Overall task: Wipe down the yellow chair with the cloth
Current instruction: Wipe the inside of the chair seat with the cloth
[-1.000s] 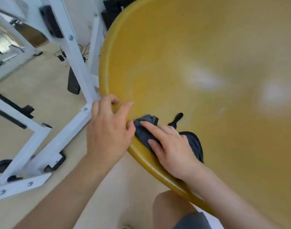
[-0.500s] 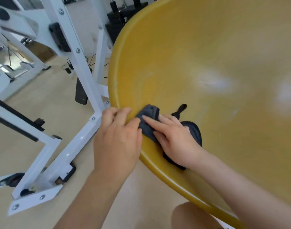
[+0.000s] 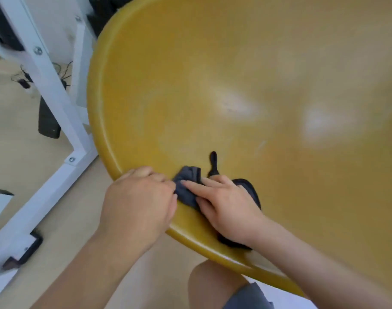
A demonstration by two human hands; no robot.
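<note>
1. Yellow chair (image 3: 235,85): its glossy moulded shell fills most of the head view. The rounded rim runs from top centre down the left side and across to lower right. Two pale light patches sit on the inner surface.
2. Cloth (image 3: 188,188): dark grey-blue and bunched, lying on the inside of the shell just within the near-left rim. Most of it is under the right hand. A folded lump shows past the fingertips, a dark hemmed edge shows on the far side of the hand, and another bit shows at the wrist. A thin black loop (image 3: 213,162) sticks out of it up the shell.
3. Right hand (image 3: 230,210): laid palm-down on the cloth with the fingers out straight, forefinger clearest, pressing it to the shell. It is not clenched; the thumb is hidden.
4. Left hand (image 3: 139,204): grasps the chair's rim just beside the cloth, fingers curled over the edge and knuckles up. Its thumb side is touching or nearly touching the cloth lump.
5. Surroundings: a beige floor (image 3: 23,163) lies left of the chair, with a white bolted metal frame (image 3: 52,90) standing on it. A black block (image 3: 48,121) sits behind the frame's upright, and loose black cables (image 3: 25,79) lie farther back.
6. The person's bare knee (image 3: 212,284) and the grey shorts hem (image 3: 248,297) are below the rim, bottom centre.
</note>
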